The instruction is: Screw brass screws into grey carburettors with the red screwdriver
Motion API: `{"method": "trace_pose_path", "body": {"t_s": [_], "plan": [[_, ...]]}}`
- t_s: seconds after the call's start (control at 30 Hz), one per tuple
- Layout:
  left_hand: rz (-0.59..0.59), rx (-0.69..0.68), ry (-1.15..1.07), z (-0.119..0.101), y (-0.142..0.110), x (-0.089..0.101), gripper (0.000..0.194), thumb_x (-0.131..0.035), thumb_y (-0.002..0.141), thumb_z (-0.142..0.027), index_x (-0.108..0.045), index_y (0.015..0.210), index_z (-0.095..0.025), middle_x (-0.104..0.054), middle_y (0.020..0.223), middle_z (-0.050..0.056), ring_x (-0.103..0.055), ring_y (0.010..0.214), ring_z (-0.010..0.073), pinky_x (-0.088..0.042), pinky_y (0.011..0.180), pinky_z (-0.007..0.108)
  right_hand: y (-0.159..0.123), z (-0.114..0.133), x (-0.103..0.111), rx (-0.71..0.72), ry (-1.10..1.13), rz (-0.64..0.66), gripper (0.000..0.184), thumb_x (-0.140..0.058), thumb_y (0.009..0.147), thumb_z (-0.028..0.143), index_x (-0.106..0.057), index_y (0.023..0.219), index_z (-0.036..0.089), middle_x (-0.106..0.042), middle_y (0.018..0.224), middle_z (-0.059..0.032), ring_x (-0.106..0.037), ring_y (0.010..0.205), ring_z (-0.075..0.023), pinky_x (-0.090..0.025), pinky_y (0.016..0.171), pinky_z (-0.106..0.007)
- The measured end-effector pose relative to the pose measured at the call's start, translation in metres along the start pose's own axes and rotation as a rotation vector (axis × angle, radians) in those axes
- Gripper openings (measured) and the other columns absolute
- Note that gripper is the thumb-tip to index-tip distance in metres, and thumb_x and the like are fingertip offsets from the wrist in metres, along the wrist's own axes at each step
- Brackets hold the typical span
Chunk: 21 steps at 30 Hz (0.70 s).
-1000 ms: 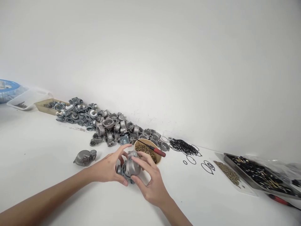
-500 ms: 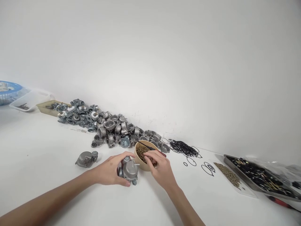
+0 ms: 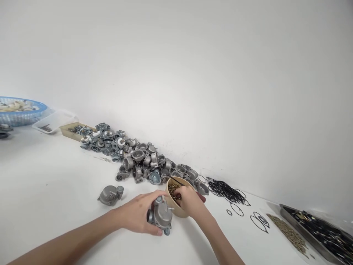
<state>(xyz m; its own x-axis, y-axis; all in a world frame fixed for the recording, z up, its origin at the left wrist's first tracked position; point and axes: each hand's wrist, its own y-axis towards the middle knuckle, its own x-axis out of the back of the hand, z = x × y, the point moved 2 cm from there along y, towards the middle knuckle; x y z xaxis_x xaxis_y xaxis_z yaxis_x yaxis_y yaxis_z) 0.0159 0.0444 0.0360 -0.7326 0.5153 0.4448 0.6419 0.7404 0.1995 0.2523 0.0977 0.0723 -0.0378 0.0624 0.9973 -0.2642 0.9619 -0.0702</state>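
Observation:
My left hand (image 3: 142,213) is closed around a grey metal carburetor (image 3: 163,215), thumb below and fingers above, holding it with its rounded float bowl turned up. Just to the right, my right hand (image 3: 189,200) reaches into a cream bowl (image 3: 179,211) of small brass-coloured screws (image 3: 173,189). Its fingers are bent and drawn together among the screws, and the fingertips are hidden. Across the bowl lies a screwdriver (image 3: 202,197) with a red handle, partly covered by my right hand. Another grey float bowl (image 3: 110,195) rests on the table left of my hands.
Along the wall runs a heap of carburetor parts (image 3: 140,156). Left of it are a yellowish tray (image 3: 70,132), a white tray (image 3: 55,121) and a blue basket (image 3: 24,116). To the right lie black rubber rings (image 3: 226,191), small brass pieces (image 3: 288,233) and a metal tray (image 3: 300,228).
My right hand has let go of the carburetor and moved right, down into the bowl of screws. My left hand still holds the carburetor. The view has turned a little left.

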Motion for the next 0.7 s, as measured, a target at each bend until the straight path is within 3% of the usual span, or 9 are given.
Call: {"method": "trace_pose_path", "body": {"t_s": [0.23, 0.7], "plan": [[0.004, -0.027, -0.003, 0.0083, -0.0011, -0.0009, 0.113, -0.093, 0.072, -0.042, -0.028, 0.165, -0.039, -0.047, 0.163, 0.01, -0.052, 0.141, 0.0405, -0.048, 0.111, 0.049, -0.002, 0.0011, -0.0044, -0.002, -0.057, 0.008, 0.032, -0.064, 0.102, 0.037, -0.066, 0.08, 0.015, -0.068, 0.078, -0.0012, -0.063, 0.074, -0.0138, -0.054, 0.076, -0.03], [0.061, 0.038, -0.052, 0.0029, -0.0018, -0.0007, 0.116, -0.089, 0.076, -0.037, -0.018, 0.168, -0.037, -0.039, 0.168, 0.011, -0.043, 0.148, 0.0421, -0.037, 0.119, 0.055, -0.0029, 0.0043, -0.0056, -0.061, -0.104, 0.016, 0.029, -0.065, 0.102, 0.031, -0.066, 0.08, 0.013, -0.068, 0.078, -0.0006, -0.066, 0.073, -0.0124, -0.057, 0.073, -0.028]]}}
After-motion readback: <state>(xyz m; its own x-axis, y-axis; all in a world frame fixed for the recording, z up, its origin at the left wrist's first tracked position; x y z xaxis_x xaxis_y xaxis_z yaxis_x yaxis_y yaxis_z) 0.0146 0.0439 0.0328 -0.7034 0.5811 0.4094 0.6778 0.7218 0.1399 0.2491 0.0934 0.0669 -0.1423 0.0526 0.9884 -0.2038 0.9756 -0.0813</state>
